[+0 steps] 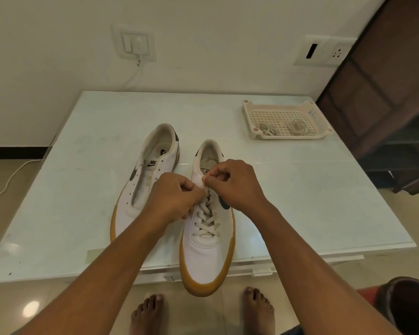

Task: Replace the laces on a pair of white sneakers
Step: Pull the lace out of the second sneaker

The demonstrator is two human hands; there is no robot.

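Observation:
Two white sneakers with tan soles stand side by side on a pale glass table (82,165), toes toward me. The left sneaker (143,180) has bare eyelets and no lace. The right sneaker (208,250) carries an off-white lace (207,220) crossed up its front, and its toe hangs over the table's near edge. My left hand (174,197) and my right hand (235,184) meet over its upper eyelets, each pinching the lace between curled fingers. The lace ends are hidden under my fingers.
A white perforated plastic tray (276,117) at the table's back right holds two loose bundles of laces (298,126). A dark wooden cabinet (385,105) stands to the right. A wall socket with a white cable (136,44) is behind. My bare feet (257,308) stand below.

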